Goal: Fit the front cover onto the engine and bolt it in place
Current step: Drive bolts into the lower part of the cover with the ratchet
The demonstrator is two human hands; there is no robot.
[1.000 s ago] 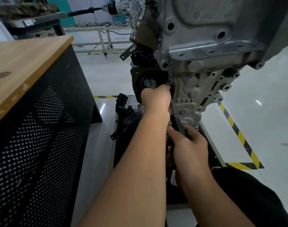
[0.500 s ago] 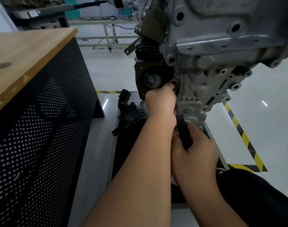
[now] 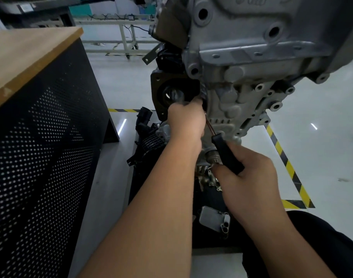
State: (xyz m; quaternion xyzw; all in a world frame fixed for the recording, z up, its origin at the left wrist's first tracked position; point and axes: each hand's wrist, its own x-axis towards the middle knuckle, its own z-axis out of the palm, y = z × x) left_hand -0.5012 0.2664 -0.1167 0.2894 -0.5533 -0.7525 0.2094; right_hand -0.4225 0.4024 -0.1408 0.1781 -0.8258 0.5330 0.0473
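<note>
1. The front cover (image 3: 237, 101), a ribbed grey aluminium casting, sits against the engine (image 3: 262, 37) at 12 to 1 o'clock in the view, below the larger housing.
2. Handling judgement: the cover appears rigid and fairly heavy, with a bare metal surface that could be slippery if oily. Its bolt bosses along the 3 o'clock edge look like the sturdiest places to take hold; thin flanges should not be levered.
3. The left hand (image 3: 186, 121) is at centre, fingers curled at the cover's 9 o'clock edge, beside the dark round seal housing (image 3: 171, 93). What it pinches is hidden.
4. The right hand (image 3: 250, 177), at 5 o'clock from the left hand, is clenched round the black handle of a tool (image 3: 226, 153). The tool's thin shaft runs up toward 11 o'clock, behind the left hand.
5. Judgement: a bolt is being driven at the cover's left edge.
6. A perforated black cabinet (image 3: 41, 147) with a wooden top stands at 9 o'clock. Loose parts (image 3: 214, 219) lie on the floor at 6 o'clock.
</note>
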